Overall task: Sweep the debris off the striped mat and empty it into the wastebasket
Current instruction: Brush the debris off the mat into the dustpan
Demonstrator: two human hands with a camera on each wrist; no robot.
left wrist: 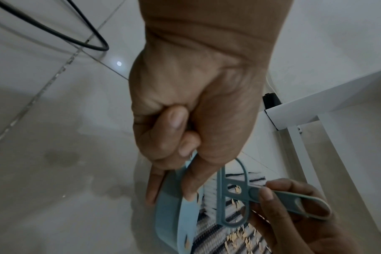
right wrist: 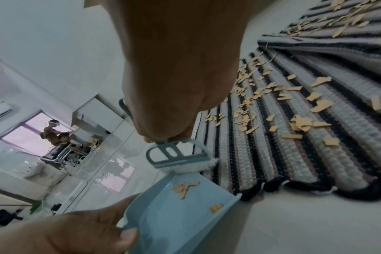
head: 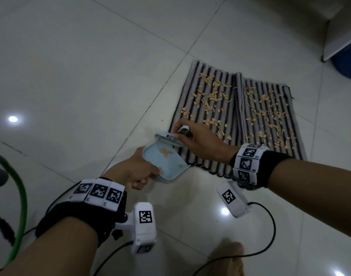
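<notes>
— Where was the debris?

— Most of the tan debris (head: 214, 96) lay scattered over the striped mat (head: 192, 108) on the tiled floor (head: 91, 66); a few bits sat inside the light blue dustpan (head: 171, 172).

— Who held the dustpan?

— The left hand (head: 138, 170) was clenched around its handle, thumb on the back rim. The pan's open lip sat at the mat's near left corner, tilted onto the mat edge.

— And the brush?

— The right hand (head: 198, 144) grasped the handle of the small blue hand brush (head: 166, 136), fingers curled round it. Its white bristles (right wrist: 191, 167) pointed down at the pan's far side, by the mat's left edge.

— The wastebasket?

— A blue round container (head: 347, 60) stood past the mat's far right corner, partly under a white panel (head: 337, 36); I couldn't tell whether that was it.
</notes>
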